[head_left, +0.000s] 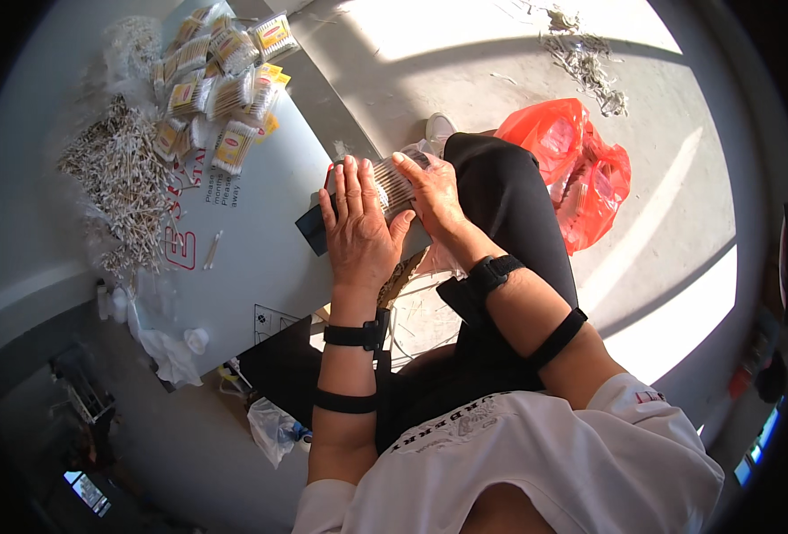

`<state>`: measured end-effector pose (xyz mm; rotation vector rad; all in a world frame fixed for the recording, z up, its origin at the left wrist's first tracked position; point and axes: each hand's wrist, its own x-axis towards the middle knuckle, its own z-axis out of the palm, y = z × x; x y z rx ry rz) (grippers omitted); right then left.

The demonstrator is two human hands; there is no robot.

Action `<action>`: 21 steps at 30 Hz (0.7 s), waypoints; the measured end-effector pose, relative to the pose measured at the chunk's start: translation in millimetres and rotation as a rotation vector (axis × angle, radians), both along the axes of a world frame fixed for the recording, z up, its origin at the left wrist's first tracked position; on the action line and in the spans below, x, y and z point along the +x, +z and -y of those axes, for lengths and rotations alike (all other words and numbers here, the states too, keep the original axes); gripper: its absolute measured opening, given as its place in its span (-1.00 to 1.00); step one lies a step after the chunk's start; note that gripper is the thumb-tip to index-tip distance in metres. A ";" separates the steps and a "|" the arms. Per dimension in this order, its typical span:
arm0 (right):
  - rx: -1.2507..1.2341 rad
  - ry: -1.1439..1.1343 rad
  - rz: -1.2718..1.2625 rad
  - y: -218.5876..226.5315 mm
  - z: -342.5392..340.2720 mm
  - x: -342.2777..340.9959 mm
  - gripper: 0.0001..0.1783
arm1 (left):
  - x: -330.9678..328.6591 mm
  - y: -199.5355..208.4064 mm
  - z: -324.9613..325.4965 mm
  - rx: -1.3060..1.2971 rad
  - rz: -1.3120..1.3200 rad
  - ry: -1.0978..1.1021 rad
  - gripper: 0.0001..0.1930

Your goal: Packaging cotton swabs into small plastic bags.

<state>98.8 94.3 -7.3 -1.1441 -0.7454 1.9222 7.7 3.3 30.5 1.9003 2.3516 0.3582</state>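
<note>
A clear bag of cotton swabs point(391, 184) lies at the right edge of the table, its swabs side by side. My right hand point(437, 198) grips it from the right, thumb and fingers bent around its end. Flat and with fingers stretched out, my left hand point(358, 236) rests against the bag's left side. Beneath that hand a dark, flat-sided object point(312, 233) sticks out; most of it is hidden, so its kind cannot be told. Two loose cotton swabs point(213, 250) lie on the tabletop left of my left hand.
On the grey table point(260, 254) are a heap of loose swabs point(118, 173) and several filled swab packs point(225, 76). A red plastic bag point(590, 178) with packs inside stands on the floor at the right. Scattered swabs point(587, 71) lie farther off. White crumpled plastic point(173, 356) hangs at the near-left table edge.
</note>
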 end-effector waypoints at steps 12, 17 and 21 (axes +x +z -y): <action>-0.175 -0.041 -0.190 -22.3 1.3 15.7 -0.69 | -101.4 -1.0 -6.2 0.479 0.126 0.417 -0.67; -0.179 0.018 -0.245 -22.7 -0.6 20.1 -0.63 | -182.9 15.4 -0.8 0.366 0.560 0.641 -0.83; -0.211 -0.007 -0.193 -22.4 -2.0 22.5 -0.65 | -156.6 17.0 -35.7 0.134 0.132 0.160 -0.81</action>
